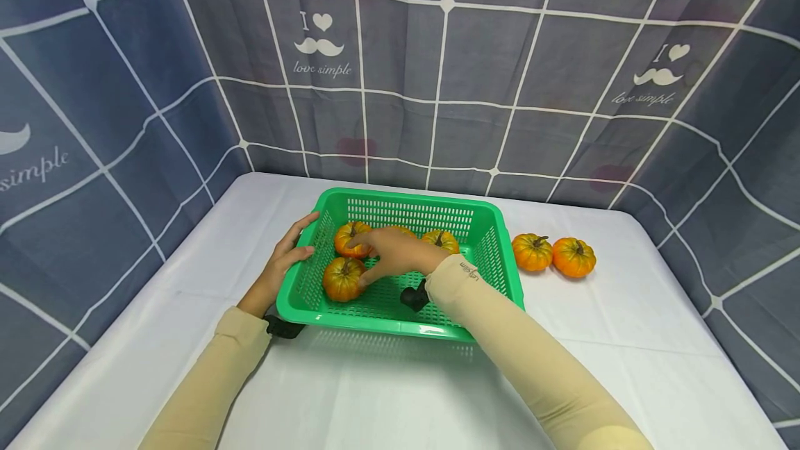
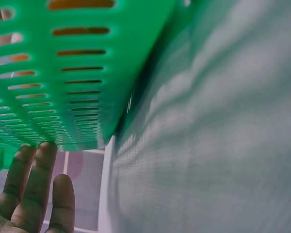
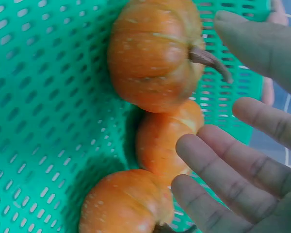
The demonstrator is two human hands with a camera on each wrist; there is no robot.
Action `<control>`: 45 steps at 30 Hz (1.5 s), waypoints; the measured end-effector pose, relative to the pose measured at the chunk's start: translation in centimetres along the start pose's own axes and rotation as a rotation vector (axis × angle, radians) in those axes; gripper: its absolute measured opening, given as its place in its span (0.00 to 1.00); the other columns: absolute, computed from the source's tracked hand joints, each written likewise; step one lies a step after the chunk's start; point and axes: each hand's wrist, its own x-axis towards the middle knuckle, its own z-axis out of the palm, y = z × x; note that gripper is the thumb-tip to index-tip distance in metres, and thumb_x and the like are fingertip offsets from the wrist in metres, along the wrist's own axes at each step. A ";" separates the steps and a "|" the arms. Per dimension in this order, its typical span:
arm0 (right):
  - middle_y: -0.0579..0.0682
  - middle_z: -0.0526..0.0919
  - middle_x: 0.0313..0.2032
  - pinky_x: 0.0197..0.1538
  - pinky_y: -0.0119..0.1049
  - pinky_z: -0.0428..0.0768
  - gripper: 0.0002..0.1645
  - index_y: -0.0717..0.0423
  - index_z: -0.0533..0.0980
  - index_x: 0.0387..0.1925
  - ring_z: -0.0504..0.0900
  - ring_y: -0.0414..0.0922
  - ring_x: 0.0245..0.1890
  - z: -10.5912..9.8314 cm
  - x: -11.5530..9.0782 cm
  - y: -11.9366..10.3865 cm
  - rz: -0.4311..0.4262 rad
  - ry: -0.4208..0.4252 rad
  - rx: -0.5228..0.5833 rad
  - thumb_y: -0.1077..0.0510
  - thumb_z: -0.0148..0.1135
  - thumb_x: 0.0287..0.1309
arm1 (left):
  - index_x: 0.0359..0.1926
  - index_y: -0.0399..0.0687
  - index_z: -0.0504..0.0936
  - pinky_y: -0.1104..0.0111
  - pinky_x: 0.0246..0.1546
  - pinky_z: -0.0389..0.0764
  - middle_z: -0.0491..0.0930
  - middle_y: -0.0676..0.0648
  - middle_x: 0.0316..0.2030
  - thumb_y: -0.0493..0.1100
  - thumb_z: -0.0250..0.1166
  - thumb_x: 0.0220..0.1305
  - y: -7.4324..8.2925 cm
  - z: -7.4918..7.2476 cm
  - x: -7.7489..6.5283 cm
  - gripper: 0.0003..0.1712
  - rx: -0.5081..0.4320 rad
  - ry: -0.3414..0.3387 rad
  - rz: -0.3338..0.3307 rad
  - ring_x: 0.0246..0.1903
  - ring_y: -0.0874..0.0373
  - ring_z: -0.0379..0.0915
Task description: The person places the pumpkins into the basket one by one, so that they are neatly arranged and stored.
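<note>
handling appears partway complete: four pumpkins (image 1: 342,280) sit in the green basket (image 1: 400,327); two outer pumpkins (image 1: 574,257) lie right of it on the desk (image 1: 625,367). the right hand (image 1: 398,253), spread wide, grips none; the left hand (image 1: 280,262) rests straight-fingered against the basket's left side.

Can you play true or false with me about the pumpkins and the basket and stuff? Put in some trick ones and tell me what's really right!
1. The basket is green. True.
2. Both hands are over the pumpkins in the basket. False: only the right hand is; the left hand rests against the basket's left side.
3. Two pumpkins sit on the table, outside the basket. True.
4. Those two are blue. False: they are orange.
5. One pumpkin in the basket has a curved stem. True.
6. The cloth behind the table is plain. False: it has white lines and writing.
</note>
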 end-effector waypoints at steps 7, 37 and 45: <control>0.58 0.82 0.67 0.64 0.47 0.82 0.38 0.60 0.75 0.74 0.84 0.58 0.61 -0.7 -1.3 0.5 -0.047 0.011 0.093 0.56 0.78 0.66 | 0.87 0.40 0.48 0.70 0.55 0.83 0.50 0.30 0.82 0.37 0.46 0.78 0.1 0.1 0.0 0.40 -0.021 -0.002 -0.007 0.65 0.57 0.70; 0.58 0.83 0.65 0.68 0.50 0.80 0.35 0.62 0.73 0.75 0.82 0.59 0.64 -2.4 -6.7 2.6 -0.147 0.073 0.499 0.61 0.72 0.69 | 0.87 0.40 0.49 0.71 0.55 0.82 0.51 0.30 0.82 0.37 0.47 0.78 0.0 0.1 0.0 0.40 -0.010 0.006 -0.006 0.65 0.59 0.70; 0.64 0.81 0.67 0.67 0.49 0.81 0.34 0.64 0.73 0.74 0.81 0.64 0.65 -2.9 -8.0 3.0 -0.153 0.121 0.538 0.63 0.71 0.70 | 0.87 0.40 0.48 0.71 0.55 0.83 0.50 0.29 0.82 0.37 0.46 0.78 0.1 0.1 0.0 0.40 -0.003 0.003 -0.011 0.65 0.59 0.69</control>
